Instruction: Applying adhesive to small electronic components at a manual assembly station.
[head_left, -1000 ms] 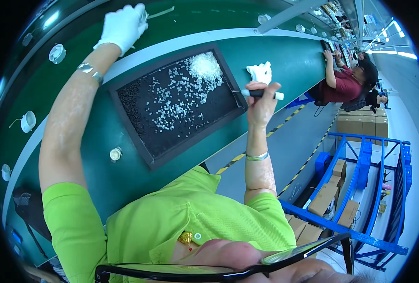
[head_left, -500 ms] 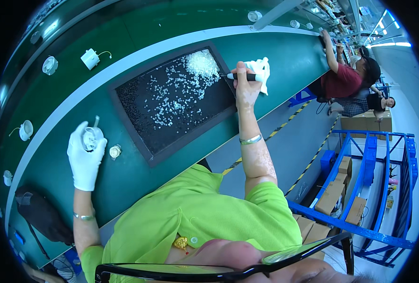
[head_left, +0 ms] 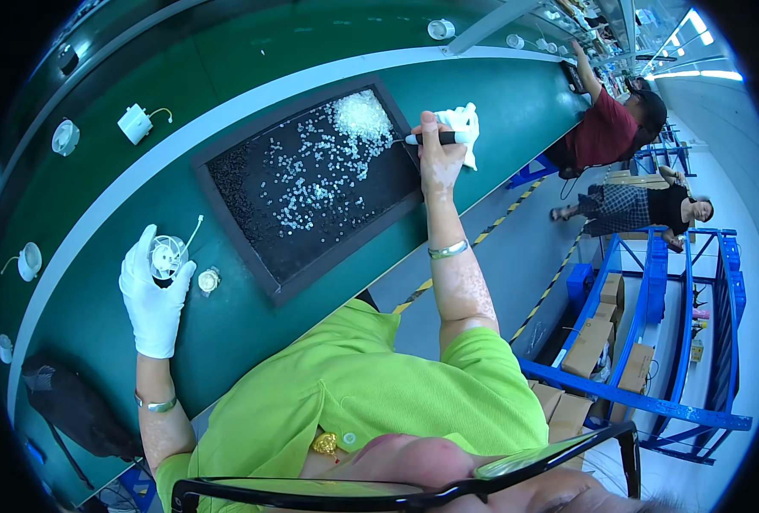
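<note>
My left hand (head_left: 151,312), in a white glove, is closed around a round white fan-like part (head_left: 167,255) with vanes inside. A thin pale lead sticks up from it. On the green bench beside that hand lies a small cream-white round part (head_left: 209,280). My bare right hand (head_left: 439,171) grips a pen-shaped tool (head_left: 452,138), black and white, with its thin tip pointing left at the right rim of the black tray (head_left: 236,232). Small clear pieces (head_left: 315,162) lie scattered in the tray, heaped into a pile (head_left: 363,114) at its far right corner.
A crumpled white cloth or glove (head_left: 472,128) lies beyond my right hand. White housings (head_left: 136,124) stand on the green strip behind the pale rail. A black bag (head_left: 76,406) is at the near left. Two people (head_left: 606,132) and a blue rack (head_left: 636,395) are at the right.
The fan-like part has turned in my left hand; its vanes and lead now show clearly. The housings behind the rail have shifted left. A person at the right has moved more fully into view.
</note>
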Motion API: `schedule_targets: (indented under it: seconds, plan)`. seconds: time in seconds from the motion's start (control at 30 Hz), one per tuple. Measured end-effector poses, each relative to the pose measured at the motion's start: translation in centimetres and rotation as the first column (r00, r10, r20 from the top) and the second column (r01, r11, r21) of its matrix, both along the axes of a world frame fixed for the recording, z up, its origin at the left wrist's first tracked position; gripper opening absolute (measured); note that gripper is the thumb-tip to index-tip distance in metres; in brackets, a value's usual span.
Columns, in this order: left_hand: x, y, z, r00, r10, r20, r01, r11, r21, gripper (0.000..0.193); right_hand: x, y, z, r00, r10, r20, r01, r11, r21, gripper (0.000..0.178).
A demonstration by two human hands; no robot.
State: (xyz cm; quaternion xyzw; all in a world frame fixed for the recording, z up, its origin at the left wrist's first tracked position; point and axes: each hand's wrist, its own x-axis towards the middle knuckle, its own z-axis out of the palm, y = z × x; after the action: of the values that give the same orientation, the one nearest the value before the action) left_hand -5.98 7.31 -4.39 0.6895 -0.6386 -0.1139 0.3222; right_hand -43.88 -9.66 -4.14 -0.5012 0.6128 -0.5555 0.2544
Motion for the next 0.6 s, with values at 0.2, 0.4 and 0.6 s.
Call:
schedule_targets:
  seconds: [0.2, 0.4, 0.6]
  plan:
    - [-0.1, 0.1, 0.0, 1.000, 0.007, 0.007, -0.007, 1.000, 0.015, 0.066, 0.1, -0.1, -0.5, 0.995, 0.014, -0.102, -0.021, 0.998, -0.066, 0.040]
    - [-0.2, 0.0, 0.1, 1.000, -0.018, 0.021, 0.019, 1.000, -0.011, 0.066, -0.3, 0.1, -0.3, 0.999, -0.041, 0.016, 0.042, 0.996, -0.084, 0.032]
    - [-0.4, 0.0, 0.1, 0.998, 0.017, -0.058, -0.015, 0.999, 0.034, 0.068, -0.9, 3.1, 0.1, 0.999, 0.013, 0.031, -0.012, 1.000, -0.015, 0.038]
